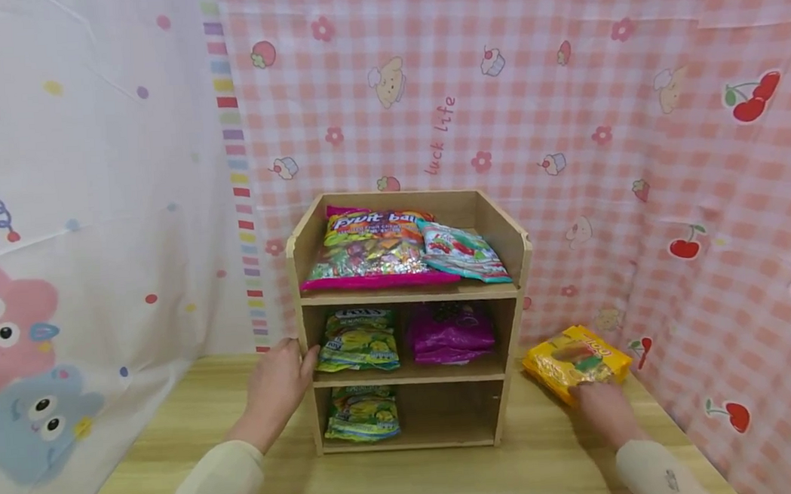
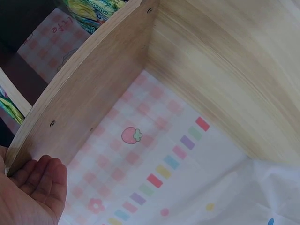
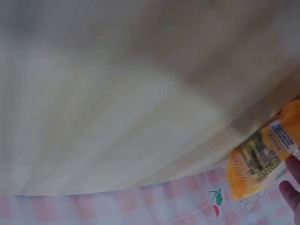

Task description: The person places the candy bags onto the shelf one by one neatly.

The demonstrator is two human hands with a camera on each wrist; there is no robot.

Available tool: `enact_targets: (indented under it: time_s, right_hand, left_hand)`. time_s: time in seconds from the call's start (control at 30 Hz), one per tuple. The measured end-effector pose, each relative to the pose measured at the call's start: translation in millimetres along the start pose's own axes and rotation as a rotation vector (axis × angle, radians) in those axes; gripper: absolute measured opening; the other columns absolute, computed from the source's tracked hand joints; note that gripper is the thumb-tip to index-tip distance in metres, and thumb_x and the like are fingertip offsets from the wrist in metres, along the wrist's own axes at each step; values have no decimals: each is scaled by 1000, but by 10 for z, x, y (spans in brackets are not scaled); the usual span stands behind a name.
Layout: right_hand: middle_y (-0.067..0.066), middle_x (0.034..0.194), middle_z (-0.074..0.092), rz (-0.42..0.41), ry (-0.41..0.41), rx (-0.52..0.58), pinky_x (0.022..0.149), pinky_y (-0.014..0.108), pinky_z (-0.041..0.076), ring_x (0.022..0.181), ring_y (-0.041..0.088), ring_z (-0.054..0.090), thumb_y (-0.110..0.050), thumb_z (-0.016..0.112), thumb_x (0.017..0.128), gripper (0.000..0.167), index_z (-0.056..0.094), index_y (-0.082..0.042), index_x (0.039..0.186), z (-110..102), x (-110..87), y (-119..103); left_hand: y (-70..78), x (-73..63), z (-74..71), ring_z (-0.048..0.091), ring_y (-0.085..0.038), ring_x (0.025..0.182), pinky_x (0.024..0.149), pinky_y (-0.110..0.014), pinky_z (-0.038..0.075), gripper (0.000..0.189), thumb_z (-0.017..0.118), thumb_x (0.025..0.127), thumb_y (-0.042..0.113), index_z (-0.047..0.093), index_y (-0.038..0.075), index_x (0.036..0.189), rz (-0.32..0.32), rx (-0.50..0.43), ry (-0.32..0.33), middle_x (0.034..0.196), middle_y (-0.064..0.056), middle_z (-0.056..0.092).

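A small wooden shelf [image 1: 408, 297] with three levels stands on the table. At its left side my left hand [image 1: 275, 390] grips the side panel [image 2: 89, 84], fingers along the outer face and thumb near the front edge. To the right of the shelf, my right hand [image 1: 606, 409] holds a yellow candy bag [image 1: 579, 358] by its near end. The right wrist view shows the bag's back label [image 3: 282, 136] and only some fingertips [image 3: 291, 192]; the rest of that hand is cut off by the frame.
On the top level lie a large fruit chew bag [image 1: 375, 248] and a smaller teal-edged bag [image 1: 467, 252]. The middle level holds green bags [image 1: 359, 344] and a purple bag [image 1: 450, 334]. Another green bag [image 1: 363, 415] sits bottom left. A checked curtain [image 1: 425, 71] hangs behind.
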State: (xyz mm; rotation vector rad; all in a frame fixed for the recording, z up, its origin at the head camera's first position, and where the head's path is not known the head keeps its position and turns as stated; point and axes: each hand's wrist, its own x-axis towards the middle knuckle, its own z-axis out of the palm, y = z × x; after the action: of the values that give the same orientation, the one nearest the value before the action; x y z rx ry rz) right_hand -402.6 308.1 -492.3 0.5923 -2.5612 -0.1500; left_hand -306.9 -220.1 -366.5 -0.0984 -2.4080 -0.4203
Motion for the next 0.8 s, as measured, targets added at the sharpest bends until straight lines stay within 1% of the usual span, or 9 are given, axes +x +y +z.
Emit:
enact_targets:
  time_s: [0.2, 0.37, 0.43, 0.53, 0.6, 0.63, 0.7, 0.73, 0.8]
  right_hand:
    - [11, 97, 73, -55, -26, 109, 66, 47, 54, 76, 31, 68, -4, 76, 75, 22, 75, -6, 96, -149, -353, 35]
    - [-2, 74, 68, -71, -115, 145, 61, 42, 52, 64, 20, 62, -8, 75, 76, 10, 73, -16, 81, -398, -441, 105]
    - [-7, 68, 63, -27, -161, 175, 58, 39, 49, 59, 16, 57, -9, 72, 79, 11, 70, -20, 75, -488, -412, 136]
    - [7, 78, 69, 147, -177, 266, 64, 44, 51, 66, 23, 61, -9, 62, 87, 12, 74, -12, 87, -586, -329, 168]
    - [23, 96, 70, 327, -192, 364, 75, 52, 51, 82, 37, 65, -15, 53, 95, 27, 71, 2, 107, -638, -257, 184]
    - [32, 108, 65, 407, -202, 421, 80, 57, 49, 93, 46, 64, -20, 49, 99, 39, 64, 11, 117, -646, -231, 198]
    - [42, 123, 53, 550, -242, 546, 89, 63, 43, 109, 57, 53, -32, 42, 103, 59, 49, 22, 126, -659, -207, 197]
    - [45, 126, 48, 605, -285, 595, 92, 63, 42, 110, 57, 52, -38, 38, 104, 68, 43, 26, 127, -654, -202, 192]
    - [45, 118, 51, 711, -336, 744, 87, 56, 48, 99, 51, 57, -42, 37, 103, 74, 40, 29, 125, -603, -210, 166]
  left_hand:
    - [32, 44, 19, 57, -31, 53, 47, -45, 47, 38, 64, 97, 26, 52, 5, 68, 12, 6, -1, 66, -9, 53]
    - [18, 60, 5, 57, -32, 52, 47, -46, 47, 37, 65, 96, 24, 52, 4, 68, 7, -4, 9, 66, -11, 54]
    - [-4, 56, -7, 58, -33, 53, 48, -47, 47, 37, 65, 96, 23, 52, 4, 67, 1, -6, 9, 66, -12, 55]
    - [-40, 48, -32, 58, -34, 52, 48, -48, 47, 38, 65, 96, 22, 51, 4, 66, -1, -5, 16, 65, -12, 55]
    - [-60, 47, -46, 58, -35, 53, 49, -49, 47, 38, 64, 96, 23, 51, 4, 66, -7, -2, 15, 66, -12, 55]
    - [-69, 46, -53, 58, -35, 53, 49, -49, 47, 38, 64, 97, 24, 51, 4, 66, -11, 0, 9, 66, -12, 55]
    - [-72, 40, -69, 59, -35, 54, 50, -49, 47, 38, 62, 97, 25, 53, 3, 68, -26, -3, -16, 68, -12, 56]
    - [-72, 36, -72, 59, -35, 55, 50, -48, 48, 38, 62, 98, 26, 53, 2, 69, -34, -3, -31, 69, -12, 56]
    - [-65, 27, -71, 60, -35, 58, 52, -49, 49, 37, 61, 98, 26, 55, 2, 71, -43, -3, -54, 71, -13, 58]
